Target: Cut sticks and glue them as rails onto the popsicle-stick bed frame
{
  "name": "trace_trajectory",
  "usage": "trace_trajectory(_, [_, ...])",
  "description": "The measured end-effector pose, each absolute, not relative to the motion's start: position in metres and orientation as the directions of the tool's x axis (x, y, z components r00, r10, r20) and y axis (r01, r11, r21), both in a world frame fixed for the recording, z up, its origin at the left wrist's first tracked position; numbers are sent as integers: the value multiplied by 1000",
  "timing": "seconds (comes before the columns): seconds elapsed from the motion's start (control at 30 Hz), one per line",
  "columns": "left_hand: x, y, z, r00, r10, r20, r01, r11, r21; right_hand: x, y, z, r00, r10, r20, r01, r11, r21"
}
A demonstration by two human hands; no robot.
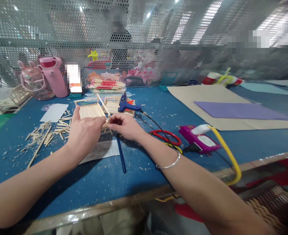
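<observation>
My left hand [86,132] is wrapped round the near left side of a small model of thin wooden sticks [91,111], its thumb up along the left edge. At the model's right corner my right hand [125,125] has thumb and fingers pinched together on the frame, beside a slanting stick [103,103]. Just behind stands a blue glue gun [129,106], its cable running to the right. Another stick piece [111,106] lies behind the model. White paper [104,150] and a dark blue strip [121,155] are in front of the hands.
Cut sticks [62,125] and crumbs lie at the left. Pink bottles [54,78] and a lit phone [75,83] stand behind. At right are a magenta power socket [201,140] with a yellow cable, red-handled scissors [167,136] and purple sheet [237,110]. Perforated metal [144,32] rises behind.
</observation>
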State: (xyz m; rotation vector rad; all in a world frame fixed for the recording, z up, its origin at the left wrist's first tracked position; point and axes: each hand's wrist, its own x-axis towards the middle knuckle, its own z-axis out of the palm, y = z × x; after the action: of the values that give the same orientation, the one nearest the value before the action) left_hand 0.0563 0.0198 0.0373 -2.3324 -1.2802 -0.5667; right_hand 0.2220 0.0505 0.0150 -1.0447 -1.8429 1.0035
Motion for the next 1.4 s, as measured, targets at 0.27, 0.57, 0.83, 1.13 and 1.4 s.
trace_trajectory(0.27, [55,20,36,500,686,529,859,-470,-203,222,51,14,-362,900,243,287,356,-889])
trace_trajectory(0.57, [41,12,53,328,626,708,858,-511,54,222,50,14,-362,902,235,303,353,-885])
trace_trajectory(0.83, [-24,18,30,-128,939,320,426,-239,872,221,49,17,-354,902,248,378,381,-844])
trace_trajectory(1.13, [-15,20,11,66,996,68,5,-68,998,220,48,20,-354,912,207,423,354,-834])
trace_trajectory(1.4, [-11,22,7,71,997,25,-47,-22,999,219,49,20,-350,913,211,423,355,-834])
